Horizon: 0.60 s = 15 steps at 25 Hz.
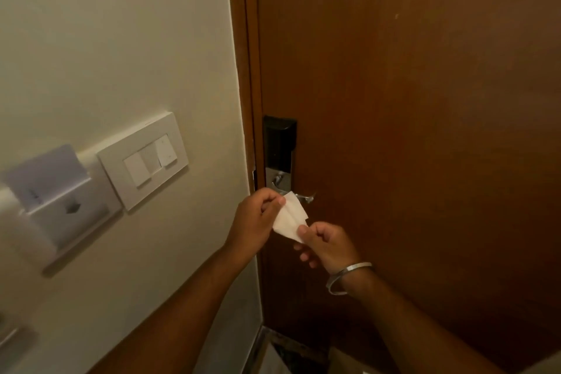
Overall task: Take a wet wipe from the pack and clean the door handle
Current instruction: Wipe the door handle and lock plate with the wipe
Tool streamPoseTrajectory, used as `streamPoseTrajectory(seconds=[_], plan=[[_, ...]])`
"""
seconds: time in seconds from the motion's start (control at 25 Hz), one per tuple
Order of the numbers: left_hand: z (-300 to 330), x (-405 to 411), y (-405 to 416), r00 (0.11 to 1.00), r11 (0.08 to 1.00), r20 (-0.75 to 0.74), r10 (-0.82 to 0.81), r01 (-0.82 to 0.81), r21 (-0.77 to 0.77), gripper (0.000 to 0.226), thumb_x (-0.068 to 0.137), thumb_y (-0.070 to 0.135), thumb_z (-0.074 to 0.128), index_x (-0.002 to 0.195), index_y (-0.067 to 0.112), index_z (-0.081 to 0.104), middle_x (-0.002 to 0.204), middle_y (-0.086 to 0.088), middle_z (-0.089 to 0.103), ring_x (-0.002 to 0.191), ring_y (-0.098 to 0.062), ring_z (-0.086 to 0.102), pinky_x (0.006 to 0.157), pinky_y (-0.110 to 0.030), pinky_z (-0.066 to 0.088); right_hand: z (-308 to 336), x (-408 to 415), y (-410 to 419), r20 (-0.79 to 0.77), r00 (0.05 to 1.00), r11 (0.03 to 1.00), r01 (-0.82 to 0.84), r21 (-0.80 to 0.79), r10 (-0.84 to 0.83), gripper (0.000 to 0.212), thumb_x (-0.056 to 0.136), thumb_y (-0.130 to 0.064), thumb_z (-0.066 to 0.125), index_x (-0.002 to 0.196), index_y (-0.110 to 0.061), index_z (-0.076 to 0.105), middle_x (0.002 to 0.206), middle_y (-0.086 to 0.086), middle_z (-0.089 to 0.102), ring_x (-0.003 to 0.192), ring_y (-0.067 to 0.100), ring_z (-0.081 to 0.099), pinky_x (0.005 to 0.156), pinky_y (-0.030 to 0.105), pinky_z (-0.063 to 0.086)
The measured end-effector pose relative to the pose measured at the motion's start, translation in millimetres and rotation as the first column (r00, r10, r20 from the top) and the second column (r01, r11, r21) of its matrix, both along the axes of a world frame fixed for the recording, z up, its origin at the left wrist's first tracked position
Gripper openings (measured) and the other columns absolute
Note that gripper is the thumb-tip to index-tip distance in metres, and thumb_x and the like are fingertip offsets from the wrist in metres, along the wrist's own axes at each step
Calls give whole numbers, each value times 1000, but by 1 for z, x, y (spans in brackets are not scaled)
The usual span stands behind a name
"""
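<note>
A white wet wipe (290,217) is stretched between both of my hands just in front of the door. My left hand (256,220) pinches its upper left corner and my right hand (328,244), with a silver bangle on the wrist, pinches its lower right edge. The silver door handle (305,198) sticks out right behind the wipe, partly hidden by it, below a black and silver electronic lock (279,143) on the brown wooden door (425,100). The wipe does not clearly touch the handle. No wipe pack is in view.
On the cream wall to the left sit a white switch plate (145,161) and a key card holder (57,200) with a card in it. The door frame (247,70) runs between wall and door. Dark floor shows at the bottom.
</note>
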State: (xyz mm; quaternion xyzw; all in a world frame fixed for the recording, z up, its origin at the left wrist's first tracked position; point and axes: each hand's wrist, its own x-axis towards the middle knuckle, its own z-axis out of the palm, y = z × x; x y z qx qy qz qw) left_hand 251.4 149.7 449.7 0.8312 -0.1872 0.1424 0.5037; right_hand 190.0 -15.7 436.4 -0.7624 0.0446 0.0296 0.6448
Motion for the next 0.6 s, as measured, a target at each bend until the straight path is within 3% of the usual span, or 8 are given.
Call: streamPoseTrajectory(seconds=[0.2, 0.28, 0.32, 0.4, 0.44, 0.52, 0.6], plan=[[-21, 23, 7, 991, 992, 48, 129, -129, 11, 9, 88, 15, 67, 93, 14, 75, 84, 2, 73, 74, -7, 66, 65, -22, 54, -12, 19, 9, -1, 998, 998, 58, -34, -58, 26, 95, -27, 61, 71, -17, 61, 65, 1, 70, 51, 10, 63, 45, 19, 46], [-27, 29, 8, 949, 964, -306, 76, -148, -221, 7, 87, 13, 68, 90, 15, 74, 85, -4, 74, 75, -15, 70, 63, -25, 56, -16, 24, 8, -7, 996, 996, 84, -25, -84, 25, 95, -25, 61, 72, -16, 60, 63, -1, 68, 52, 11, 64, 46, 20, 46], [-28, 29, 8, 852, 904, -518, -78, -158, -397, 9, 86, 11, 69, 94, 14, 72, 90, -8, 74, 78, -19, 71, 63, -28, 57, -17, 26, 8, -2, 996, 996, 87, -19, -87, 24, 95, -23, 61, 73, -16, 61, 62, -1, 68, 53, 11, 65, 46, 20, 47], [-35, 28, 12, 658, 790, -670, -344, -183, -585, 26, 82, 6, 72, 106, 11, 66, 101, -11, 72, 89, -23, 70, 71, -34, 58, -21, 29, 7, 7, 996, 996, 84, -12, -84, 21, 95, -19, 61, 74, -14, 61, 64, 0, 69, 55, 10, 66, 46, 20, 49], [-38, 28, 16, 628, 798, -682, -375, -156, -582, 32, 81, 4, 72, 111, 12, 64, 104, -10, 71, 92, -23, 70, 76, -36, 58, -21, 29, 6, 7, 996, 996, 83, -8, -83, 20, 95, -18, 61, 75, -14, 62, 65, 0, 70, 55, 9, 67, 46, 19, 49], [-40, 28, 21, 659, 878, -683, -315, -71, -474, 38, 80, 2, 72, 114, 14, 62, 104, -6, 71, 93, -19, 69, 80, -36, 57, -25, 28, 3, -1, 996, 996, 85, -31, -85, 19, 94, -17, 62, 76, -14, 62, 65, 0, 70, 55, 9, 66, 46, 18, 49], [-38, 29, 23, 775, 919, -605, -184, -83, -385, 36, 81, 4, 73, 113, 16, 63, 100, -3, 73, 87, -15, 70, 70, -28, 57, -29, 25, 1, -44, 997, 994, 60, -88, -64, 21, 93, -20, 64, 73, -14, 61, 63, -1, 69, 53, 9, 65, 45, 19, 47]])
